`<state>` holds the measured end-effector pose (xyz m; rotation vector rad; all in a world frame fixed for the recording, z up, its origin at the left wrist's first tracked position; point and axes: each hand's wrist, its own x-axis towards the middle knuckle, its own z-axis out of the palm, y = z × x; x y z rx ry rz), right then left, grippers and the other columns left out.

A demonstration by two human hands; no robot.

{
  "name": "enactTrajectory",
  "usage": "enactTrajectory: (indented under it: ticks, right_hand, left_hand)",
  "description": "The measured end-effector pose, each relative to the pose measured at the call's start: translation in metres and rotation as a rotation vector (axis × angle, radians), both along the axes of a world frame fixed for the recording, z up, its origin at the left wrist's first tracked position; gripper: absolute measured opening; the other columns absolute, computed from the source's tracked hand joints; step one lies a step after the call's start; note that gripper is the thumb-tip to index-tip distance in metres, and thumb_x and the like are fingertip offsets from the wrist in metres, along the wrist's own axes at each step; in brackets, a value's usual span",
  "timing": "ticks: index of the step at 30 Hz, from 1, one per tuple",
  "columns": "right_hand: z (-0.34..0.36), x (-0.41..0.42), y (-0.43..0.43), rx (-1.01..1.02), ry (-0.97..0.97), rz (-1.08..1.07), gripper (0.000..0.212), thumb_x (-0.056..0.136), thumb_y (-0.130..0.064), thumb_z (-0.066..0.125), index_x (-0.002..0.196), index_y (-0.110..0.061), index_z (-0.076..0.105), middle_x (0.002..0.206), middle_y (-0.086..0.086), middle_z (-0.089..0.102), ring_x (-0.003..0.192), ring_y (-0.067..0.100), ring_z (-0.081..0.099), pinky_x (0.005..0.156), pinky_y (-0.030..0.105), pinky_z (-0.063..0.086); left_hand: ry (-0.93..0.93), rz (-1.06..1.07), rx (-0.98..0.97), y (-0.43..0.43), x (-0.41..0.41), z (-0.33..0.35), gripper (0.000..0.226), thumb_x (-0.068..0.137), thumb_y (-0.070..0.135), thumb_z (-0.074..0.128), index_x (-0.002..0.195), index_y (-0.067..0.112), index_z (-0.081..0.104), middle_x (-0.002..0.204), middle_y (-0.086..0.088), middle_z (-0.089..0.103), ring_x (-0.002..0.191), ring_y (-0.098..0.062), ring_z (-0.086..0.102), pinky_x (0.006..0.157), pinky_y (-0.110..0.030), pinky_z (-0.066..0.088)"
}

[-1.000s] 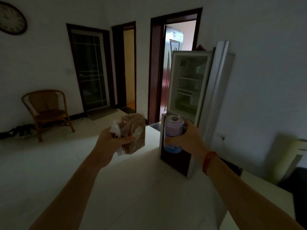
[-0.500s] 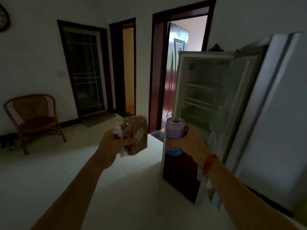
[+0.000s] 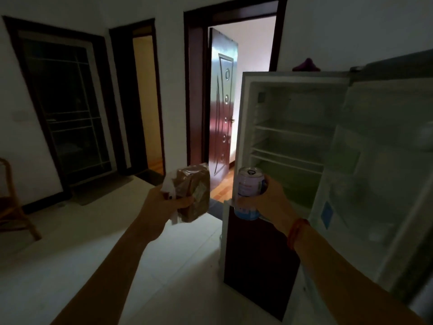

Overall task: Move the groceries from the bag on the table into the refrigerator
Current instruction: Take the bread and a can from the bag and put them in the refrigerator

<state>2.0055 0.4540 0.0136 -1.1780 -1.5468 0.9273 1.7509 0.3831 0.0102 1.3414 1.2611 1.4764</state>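
Right beyond the right hand (image 3: pixel 269 202) is the fridge (image 3: pixel 241 137), top door (image 3: pixel 386 172) swung wide out to the right of that hand and cut off by the frame edge. That hand is curled round a can (image 3: pixel 249 184), held upright with the pull tab showing on top. Fingers cover a good chunk of the label, and what's left of the print is too blurry to read. The can sits in front of the fridge's left edge, roughly level with the bottom of the upper compartment, not inside it.

The left hand (image 3: pixel 164 205), off to the left at about the same height, grips a bagged loaf of brown bread (image 3: pixel 195 193) by its near end, with scrunched white plastic poking out round the fingers. Bread and can are apart, with a clear gap between them.

Above the right hand you can make out white shelves (image 3: pixel 293 132) and a greenish drawer (image 3: pixel 293 181), all pretty dim. The door bins are hazy; there's a blue sticker (image 3: pixel 326 212) I can't read. Under the right wrist, which has a red band (image 3: pixel 296 233) on it, is the dark red lower door (image 3: pixel 257 266). On top of the fridge there's a purple lump (image 3: pixel 307 65), no idea what it is.

Past the left hand a brown wooden door (image 3: pixel 221 113) stands open onto a lit room. Way left of it, a wicker chair (image 3: pixel 14 207) is chopped off by the edge
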Motion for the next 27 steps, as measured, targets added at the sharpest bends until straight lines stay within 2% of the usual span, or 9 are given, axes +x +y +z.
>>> enactTrajectory:
  ticks: [2, 4, 6, 9, 12, 15, 20, 24, 27]
  right_hand:
    - [0.005, -0.013, 0.025, 0.002, 0.023, -0.034, 0.053, 0.055, 0.000, 0.092, 0.096, -0.022, 0.067, 0.094, -0.001, 0.074, 0.087, 0.015, 0.072, 0.076, 0.032, 0.061]
    - [0.011, -0.019, 0.047, -0.005, 0.040, -0.065, 0.055, 0.056, 0.003, 0.091, 0.097, -0.022, 0.065, 0.089, -0.008, 0.072, 0.077, 0.003, 0.070, 0.063, 0.018, 0.057]
    - [0.015, -0.022, 0.067, -0.018, 0.040, -0.103, 0.055, 0.057, 0.003, 0.090, 0.101, -0.019, 0.065, 0.086, -0.010, 0.071, 0.073, -0.001, 0.068, 0.058, 0.013, 0.053]
    - [0.019, -0.017, 0.099, -0.013, 0.051, -0.167, 0.051, 0.058, 0.007, 0.088, 0.091, -0.023, 0.064, 0.083, -0.011, 0.070, 0.071, -0.001, 0.067, 0.059, 0.016, 0.054]
    - [0.020, -0.005, 0.129, -0.013, 0.064, -0.245, 0.052, 0.057, 0.008, 0.088, 0.089, -0.026, 0.064, 0.081, -0.010, 0.071, 0.073, 0.004, 0.069, 0.065, 0.025, 0.056]
    - [0.016, 0.016, 0.159, -0.014, 0.062, -0.308, 0.060, 0.056, 0.003, 0.090, 0.107, -0.016, 0.066, 0.092, -0.002, 0.074, 0.084, 0.014, 0.072, 0.072, 0.032, 0.060]
    - [0.012, 0.048, 0.208, 0.011, 0.075, -0.422, 0.061, 0.057, -0.001, 0.091, 0.107, -0.021, 0.062, 0.093, -0.007, 0.070, 0.084, 0.010, 0.069, 0.064, 0.018, 0.054]
    - [0.024, 0.067, 0.253, 0.010, 0.066, -0.438, 0.058, 0.064, -0.004, 0.088, 0.109, -0.021, 0.056, 0.089, -0.015, 0.061, 0.078, -0.003, 0.058, 0.052, 0.005, 0.046]
    - [0.034, 0.078, 0.285, 0.012, 0.084, -0.449, 0.056, 0.064, -0.005, 0.088, 0.104, -0.026, 0.054, 0.092, -0.013, 0.062, 0.084, 0.002, 0.061, 0.057, 0.011, 0.046]
  left_hand:
    - [-0.018, -0.029, 0.018, 0.043, -0.016, 0.003, 0.030, 0.078, 0.003, 0.074, 0.106, 0.013, 0.067, 0.104, -0.012, 0.071, 0.096, -0.027, 0.069, 0.085, -0.048, 0.057]
    - [-0.022, -0.066, 0.040, 0.080, -0.023, 0.006, 0.036, 0.074, 0.004, 0.075, 0.109, 0.010, 0.068, 0.103, -0.011, 0.073, 0.096, -0.027, 0.070, 0.083, -0.045, 0.058]
    - [-0.048, -0.125, 0.034, 0.114, -0.025, 0.007, 0.040, 0.072, 0.002, 0.078, 0.110, 0.009, 0.069, 0.103, -0.009, 0.073, 0.098, -0.028, 0.070, 0.082, -0.044, 0.059]
    - [-0.077, -0.215, -0.009, 0.163, -0.024, 0.006, 0.050, 0.063, 0.010, 0.086, 0.111, 0.010, 0.069, 0.107, -0.010, 0.073, 0.102, -0.032, 0.068, 0.087, -0.056, 0.055]
    - [-0.058, -0.256, -0.006, 0.213, -0.013, 0.004, 0.041, 0.069, 0.003, 0.081, 0.106, 0.016, 0.070, 0.100, -0.003, 0.075, 0.097, -0.024, 0.071, 0.081, -0.044, 0.059]
    - [-0.054, -0.332, -0.004, 0.256, 0.007, 0.004, 0.034, 0.075, -0.003, 0.074, 0.101, 0.019, 0.068, 0.096, 0.000, 0.075, 0.093, -0.020, 0.071, 0.074, -0.034, 0.059]
    - [-0.044, -0.410, 0.016, 0.333, 0.053, 0.009, 0.046, 0.066, 0.001, 0.078, 0.110, 0.012, 0.067, 0.104, -0.009, 0.073, 0.100, -0.028, 0.069, 0.083, -0.045, 0.057]
    - [-0.040, -0.456, 0.040, 0.393, 0.088, 0.024, 0.045, 0.071, -0.005, 0.074, 0.114, 0.007, 0.064, 0.100, -0.005, 0.074, 0.097, -0.024, 0.070, 0.071, -0.029, 0.059]
    - [-0.053, -0.490, 0.066, 0.433, 0.106, 0.033, 0.043, 0.075, -0.011, 0.069, 0.111, 0.010, 0.064, 0.097, -0.001, 0.075, 0.091, -0.015, 0.072, 0.065, -0.023, 0.057]
